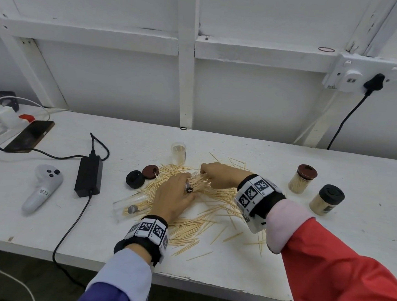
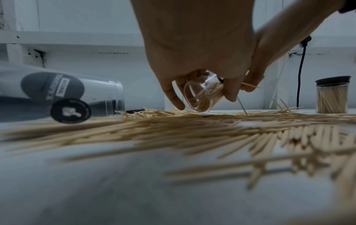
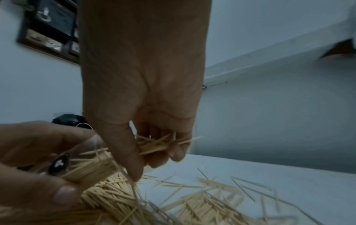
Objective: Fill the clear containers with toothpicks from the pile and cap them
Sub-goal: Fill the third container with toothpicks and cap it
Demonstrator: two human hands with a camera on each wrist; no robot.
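Observation:
A pile of toothpicks (image 1: 202,212) is spread over the middle of the white table (image 1: 326,267). My left hand (image 1: 175,196) grips a clear container (image 2: 202,94), tilted on its side just above the pile and partly filled with toothpicks. My right hand (image 1: 216,178) pinches a bunch of toothpicks (image 3: 159,146) at the container's mouth (image 3: 96,166). Another clear container (image 1: 129,207) lies on its side to the left of my left hand. A third (image 1: 178,153) stands open behind the pile. A black cap (image 1: 135,179) and a brown cap (image 1: 151,171) lie beside the pile.
Two filled, capped containers stand at the right, one with a brown cap (image 1: 302,179), one with a black cap (image 1: 327,200). A black power brick (image 1: 88,176) with cable, a white controller (image 1: 42,189) and a phone (image 1: 30,136) lie at the left.

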